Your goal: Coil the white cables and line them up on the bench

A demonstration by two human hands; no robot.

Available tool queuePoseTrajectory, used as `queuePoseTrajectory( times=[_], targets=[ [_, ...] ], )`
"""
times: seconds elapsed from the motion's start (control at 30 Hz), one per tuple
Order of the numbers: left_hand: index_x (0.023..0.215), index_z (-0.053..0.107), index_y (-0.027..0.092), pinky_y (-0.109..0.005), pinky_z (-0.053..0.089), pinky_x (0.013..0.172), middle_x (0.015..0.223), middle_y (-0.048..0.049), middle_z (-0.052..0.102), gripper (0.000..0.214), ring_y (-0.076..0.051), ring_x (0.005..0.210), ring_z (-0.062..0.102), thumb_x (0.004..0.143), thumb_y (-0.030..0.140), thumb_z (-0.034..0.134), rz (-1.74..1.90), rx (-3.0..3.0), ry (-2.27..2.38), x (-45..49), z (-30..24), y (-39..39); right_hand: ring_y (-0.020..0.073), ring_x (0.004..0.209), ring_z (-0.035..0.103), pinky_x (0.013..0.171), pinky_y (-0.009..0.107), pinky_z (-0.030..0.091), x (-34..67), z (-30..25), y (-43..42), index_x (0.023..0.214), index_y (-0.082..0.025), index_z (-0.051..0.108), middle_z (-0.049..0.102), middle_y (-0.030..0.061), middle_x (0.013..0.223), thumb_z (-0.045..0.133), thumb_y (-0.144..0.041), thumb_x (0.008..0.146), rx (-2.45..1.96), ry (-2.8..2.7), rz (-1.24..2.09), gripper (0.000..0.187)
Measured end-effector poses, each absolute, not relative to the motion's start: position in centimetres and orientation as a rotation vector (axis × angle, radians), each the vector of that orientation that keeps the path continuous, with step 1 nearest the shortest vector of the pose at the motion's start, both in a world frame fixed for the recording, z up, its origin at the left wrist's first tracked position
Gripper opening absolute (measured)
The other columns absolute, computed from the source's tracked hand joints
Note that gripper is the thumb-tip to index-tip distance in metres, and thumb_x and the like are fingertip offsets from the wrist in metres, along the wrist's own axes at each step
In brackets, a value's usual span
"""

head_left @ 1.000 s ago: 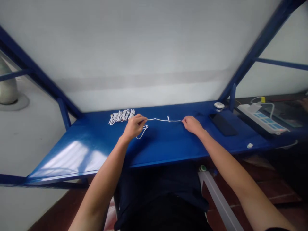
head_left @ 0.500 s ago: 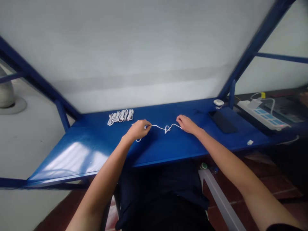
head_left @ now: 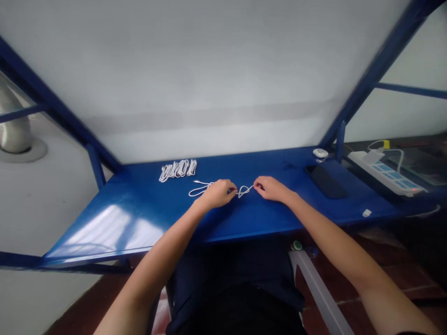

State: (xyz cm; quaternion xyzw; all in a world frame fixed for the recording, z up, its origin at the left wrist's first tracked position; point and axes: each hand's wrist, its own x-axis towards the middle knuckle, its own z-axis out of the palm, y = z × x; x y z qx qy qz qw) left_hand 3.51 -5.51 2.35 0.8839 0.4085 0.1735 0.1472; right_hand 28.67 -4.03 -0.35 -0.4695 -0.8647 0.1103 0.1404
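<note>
Closely pinched, the fingertips of the left hand and the right hand hold a white cable. It runs lengthwise left to right across the blue metal table, with a small loop between the hands and a longer loop past the left hand, its thin plug pointing left. Farther left lies a bundled white cable; rightward, a black phone.

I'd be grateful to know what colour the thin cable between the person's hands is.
The cable is white, best seen in the head view.
</note>
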Motion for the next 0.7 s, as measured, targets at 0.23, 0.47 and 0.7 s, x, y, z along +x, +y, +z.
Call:
queuePoseTrajectory(
  times=[0.23,0.47,0.7],
  targets=[
    [0.088,0.075,0.024,-0.024,0.047,0.071,0.091,-0.0032,0.073,0.022,-0.018,0.081,0.066,0.083,0.020,0.054,0.439,2.491,1.206,4.6,0.9,-5.7,0.0198,0.084,0.064,0.071,0.026,0.045,27.6,-0.1,-4.2,0.098,-0.017,0.067,0.070,0.0093,0.091,0.052,-0.025,0.091,-1.560,-2.407,0.342,0.018],
    [0.089,0.074,0.024,-0.024,0.046,0.072,0.089,-0.0029,0.070,0.024,-0.017,0.080,0.064,0.084,0.018,0.051,0.544,2.486,1.252,4.9,0.0,-6.1,0.0171,0.073,0.065,0.069,0.025,0.047,26.2,-0.2,-5.8,0.084,-0.018,0.068,0.071,0.0060,0.080,0.056,-0.023,0.087,-1.488,-2.144,0.424,0.013],
    [0.090,0.071,0.020,-0.023,0.044,0.067,0.081,-0.0031,0.067,0.020,-0.015,0.074,0.062,0.084,0.022,0.053,0.637,2.461,1.237,5.5,-0.3,-6.8,0.0126,0.043,0.058,0.044,0.023,0.046,24.1,-1.1,-6.6,0.077,-0.017,0.060,0.063,-0.0008,0.056,0.066,-0.021,0.077,-1.504,-1.667,1.047,0.007]
  ],
)
